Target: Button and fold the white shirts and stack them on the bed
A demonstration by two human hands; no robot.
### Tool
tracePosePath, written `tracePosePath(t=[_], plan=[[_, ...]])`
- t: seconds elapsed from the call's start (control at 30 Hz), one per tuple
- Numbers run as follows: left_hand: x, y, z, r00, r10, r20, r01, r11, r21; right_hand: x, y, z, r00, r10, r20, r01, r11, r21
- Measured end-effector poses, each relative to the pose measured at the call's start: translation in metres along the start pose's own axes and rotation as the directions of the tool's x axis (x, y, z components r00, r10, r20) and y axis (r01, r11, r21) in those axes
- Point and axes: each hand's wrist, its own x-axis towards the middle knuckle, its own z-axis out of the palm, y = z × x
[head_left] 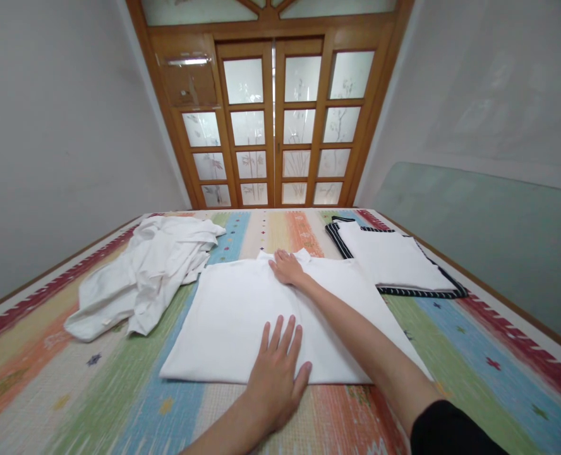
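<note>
Nearest to me, a plain black fabric sleeve [451, 430] ends partway up the person's right forearm, which reaches slantwise over the work. The bare left hand [280, 373] lies palm down, fingers spread and thumb out wide, its fingers on the near part of a smooth white fabric garment folded into a broad, flat shape [228, 322]. The garment lies in the middle of a multicoloured, striped cover with small star-like motifs [119, 385]. Farther up, the bare right hand [287, 266] rests flat at the garment's far edge, beside its small white collar [303, 254], with fingers extended and fairly close together; neither hand grips anything.

Off to the left sits a loose, crumpled heap of white cloth [152, 272]. On the right, a neatly folded white cloth [394, 256] lies on black fabric with white stripes [417, 292]. A pale green, smooth panel [474, 234] stands along the right-hand wall [512, 82]. Beyond everything rise brown wooden doors with patterned glass panes [245, 107].
</note>
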Motion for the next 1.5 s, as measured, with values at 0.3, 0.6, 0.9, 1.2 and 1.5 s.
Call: tracePosePath(t=[0.3,0.6,0.9,1.2,1.5], plan=[[-0.001,-0.003,-0.023,0.984,0.156,0.087,-0.143,0.98,-0.141,0.015,0.022,-0.021,0.986,-0.128,-0.107,0.125,0.992,-0.034],[-0.006,0.007,0.0,0.929,0.369,-0.032,-0.357,0.916,0.182,0.044,0.038,-0.061,0.95,-0.099,0.297,0.108,0.994,-0.014],[-0.007,0.025,-0.003,0.944,0.329,0.03,-0.329,0.926,0.187,0.039,0.042,-0.077,0.904,-0.227,0.364,0.215,0.974,0.074],[-0.023,-0.018,-0.036,0.942,0.319,-0.106,-0.321,0.947,-0.008,0.009,0.074,-0.102,0.907,-0.184,0.378,0.115,0.974,0.197],[-0.011,-0.142,-0.052,0.99,-0.05,-0.13,0.031,0.988,-0.15,-0.057,0.113,-0.1,0.874,-0.136,0.467,-0.21,0.762,0.613]])
